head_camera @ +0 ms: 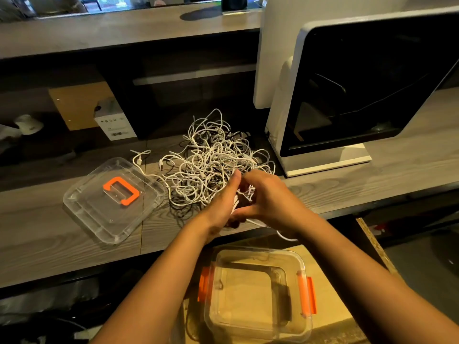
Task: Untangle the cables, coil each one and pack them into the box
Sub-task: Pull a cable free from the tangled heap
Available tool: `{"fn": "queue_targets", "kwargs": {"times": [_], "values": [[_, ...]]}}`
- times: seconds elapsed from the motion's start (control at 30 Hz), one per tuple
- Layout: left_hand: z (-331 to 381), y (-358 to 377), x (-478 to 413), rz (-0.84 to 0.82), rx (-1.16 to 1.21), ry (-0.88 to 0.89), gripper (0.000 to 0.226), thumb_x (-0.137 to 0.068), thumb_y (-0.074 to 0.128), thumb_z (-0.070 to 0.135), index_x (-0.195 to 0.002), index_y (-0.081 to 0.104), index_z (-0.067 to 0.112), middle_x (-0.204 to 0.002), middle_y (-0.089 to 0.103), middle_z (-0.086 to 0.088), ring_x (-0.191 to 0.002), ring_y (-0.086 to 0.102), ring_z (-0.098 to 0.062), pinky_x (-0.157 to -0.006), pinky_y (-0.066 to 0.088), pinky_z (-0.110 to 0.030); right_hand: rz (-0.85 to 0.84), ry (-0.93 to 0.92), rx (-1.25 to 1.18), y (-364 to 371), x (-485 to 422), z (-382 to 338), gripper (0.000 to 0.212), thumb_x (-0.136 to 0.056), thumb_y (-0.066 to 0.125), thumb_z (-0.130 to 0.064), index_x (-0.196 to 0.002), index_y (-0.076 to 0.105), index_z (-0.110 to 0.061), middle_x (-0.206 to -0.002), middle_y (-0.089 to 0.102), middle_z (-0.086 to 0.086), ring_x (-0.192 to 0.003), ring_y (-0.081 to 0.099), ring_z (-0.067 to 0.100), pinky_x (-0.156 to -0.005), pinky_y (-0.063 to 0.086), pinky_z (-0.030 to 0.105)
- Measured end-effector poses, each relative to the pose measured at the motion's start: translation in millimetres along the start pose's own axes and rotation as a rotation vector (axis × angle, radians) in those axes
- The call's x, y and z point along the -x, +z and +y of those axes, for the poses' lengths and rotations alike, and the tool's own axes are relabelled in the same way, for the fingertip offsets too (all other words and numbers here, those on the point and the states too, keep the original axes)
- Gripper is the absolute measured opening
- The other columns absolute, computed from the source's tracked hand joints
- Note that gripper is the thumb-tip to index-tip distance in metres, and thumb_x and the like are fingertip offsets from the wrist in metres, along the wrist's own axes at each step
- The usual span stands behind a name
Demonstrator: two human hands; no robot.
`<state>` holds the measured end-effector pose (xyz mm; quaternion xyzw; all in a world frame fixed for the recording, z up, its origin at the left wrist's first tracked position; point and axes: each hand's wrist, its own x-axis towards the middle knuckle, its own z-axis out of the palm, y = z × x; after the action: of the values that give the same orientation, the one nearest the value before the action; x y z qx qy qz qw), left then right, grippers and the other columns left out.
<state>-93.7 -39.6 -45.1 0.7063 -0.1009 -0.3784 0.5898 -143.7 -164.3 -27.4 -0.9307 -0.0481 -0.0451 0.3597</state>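
Observation:
A big tangle of white and black cables (211,160) lies on the grey wooden counter (49,214). At the tangle's near edge my left hand (223,202) and my right hand (270,197) meet, both curled around a white cable (246,193) bunched between them. One loop of that cable (285,236) hangs off the counter edge below my right wrist. The clear plastic box (258,294) with orange side latches sits open and empty on a lower surface, below my hands. Its clear lid (111,199) with an orange handle lies on the counter to the left.
A white-framed monitor (360,83) stands on the counter to the right, close to the tangle. A small white carton (114,122) and a brown cardboard box (77,103) sit at the back left under a shelf.

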Motion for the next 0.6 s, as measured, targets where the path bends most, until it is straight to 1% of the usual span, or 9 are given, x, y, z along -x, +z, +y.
{"fn": "queue_targets", "kwargs": {"times": [0.03, 0.1, 0.17, 0.3, 0.37, 0.43, 0.5, 0.53, 0.6], "values": [[0.9, 0.8, 3.8, -0.075, 0.048, -0.034, 0.074, -0.067, 0.021, 0.079, -0.105, 0.059, 0.028, -0.091, 0.062, -0.008, -0.083, 0.057, -0.023, -0.068, 0.045, -0.03, -0.032, 0.0, -0.016, -2.5, -1.4, 0.8, 0.04, -0.066, 0.082, -0.036, -0.094, 0.059, -0.019, -0.092, 0.058, -0.009, -0.08, 0.055, 0.007, -0.07, 0.047, 0.024], [5.8, 1.2, 9.5, -0.187, 0.17, -0.079, 0.073, -0.067, 0.022, 0.078, -0.095, 0.057, 0.02, -0.064, 0.057, -0.006, -0.056, 0.048, -0.017, -0.047, 0.033, -0.018, -0.075, 0.029, -0.123, -5.1, -1.4, 1.3, 0.037, -0.067, 0.082, -0.033, -0.091, 0.059, -0.018, -0.087, 0.059, -0.008, -0.067, 0.058, 0.006, -0.06, 0.048, 0.025], [7.7, -1.2, 9.2, -0.236, 0.217, -0.09, 0.069, -0.07, 0.024, 0.076, -0.092, 0.053, 0.017, -0.051, 0.047, 0.002, -0.043, 0.037, -0.01, -0.037, 0.024, -0.014, -0.084, 0.044, -0.183, -3.9, 0.3, 1.7, 0.032, -0.072, 0.079, -0.028, -0.091, 0.058, -0.013, -0.082, 0.058, -0.009, -0.059, 0.057, 0.006, -0.053, 0.046, 0.023], [8.2, -6.5, 6.5, -0.272, 0.125, -0.118, 0.064, -0.074, 0.029, 0.072, -0.085, 0.056, 0.016, -0.052, 0.046, 0.0, -0.043, 0.044, -0.012, -0.033, 0.026, -0.012, -0.103, -0.025, -0.161, -0.4, 3.1, 2.6, 0.028, -0.081, 0.071, -0.02, -0.103, 0.058, -0.01, -0.088, 0.061, -0.006, -0.079, 0.059, 0.009, -0.069, 0.049, 0.027], [9.1, -8.0, 5.9, -0.287, 0.129, -0.109, 0.065, -0.076, 0.031, 0.071, -0.086, 0.057, 0.012, -0.057, 0.051, -0.003, -0.046, 0.05, -0.016, -0.034, 0.034, -0.014, -0.111, -0.039, -0.162, 0.3, 4.6, 2.1, 0.024, -0.084, 0.068, -0.019, -0.103, 0.055, -0.012, -0.081, 0.055, -0.012, -0.073, 0.054, 0.004, -0.066, 0.045, 0.022], [9.7, -8.8, 5.1, -0.277, 0.18, -0.046, 0.06, -0.082, 0.037, 0.068, -0.093, 0.057, 0.013, -0.069, 0.06, -0.007, -0.053, 0.058, -0.019, -0.04, 0.043, -0.019, -0.078, -0.023, -0.197, -2.0, 4.9, 2.3, 0.02, -0.085, 0.066, -0.019, -0.095, 0.052, -0.008, -0.075, 0.052, -0.01, -0.067, 0.051, 0.007, -0.062, 0.044, 0.026], [9.7, -8.4, 6.8, -0.218, 0.189, 0.059, 0.038, -0.088, 0.047, 0.052, -0.1, 0.052, 0.016, -0.081, 0.062, -0.007, -0.055, 0.061, -0.018, -0.042, 0.046, -0.02, 0.008, 0.054, -0.284, -8.6, 2.8, 5.8, 0.022, -0.086, 0.064, -0.019, -0.086, 0.047, -0.005, -0.073, 0.052, -0.001, -0.067, 0.053, 0.019, -0.061, 0.044, 0.035], [9.6, -8.0, 8.1, -0.176, 0.119, 0.115, 0.025, -0.092, 0.047, 0.041, -0.101, 0.049, 0.017, -0.086, 0.06, -0.008, -0.052, 0.059, -0.014, -0.042, 0.044, -0.018, 0.057, 0.089, -0.329, -12.5, 1.5, 8.6, 0.022, -0.086, 0.063, -0.018, -0.082, 0.045, -0.006, -0.07, 0.051, 0.001, -0.065, 0.051, 0.02, -0.058, 0.042, 0.036], [8.3, -5.5, 10.0, -0.122, -0.053, 0.201, 0.009, -0.097, 0.042, 0.025, -0.103, 0.048, 0.02, -0.092, 0.055, -0.008, -0.049, 0.054, -0.01, -0.041, 0.04, -0.017, 0.12, 0.11, -0.389, -18.1, 0.1, 13.1, 0.024, -0.086, 0.065, -0.016, -0.077, 0.044, -0.009, -0.065, 0.052, 0.002, -0.059, 0.049, 0.011, -0.053, 0.038, 0.027]]}}
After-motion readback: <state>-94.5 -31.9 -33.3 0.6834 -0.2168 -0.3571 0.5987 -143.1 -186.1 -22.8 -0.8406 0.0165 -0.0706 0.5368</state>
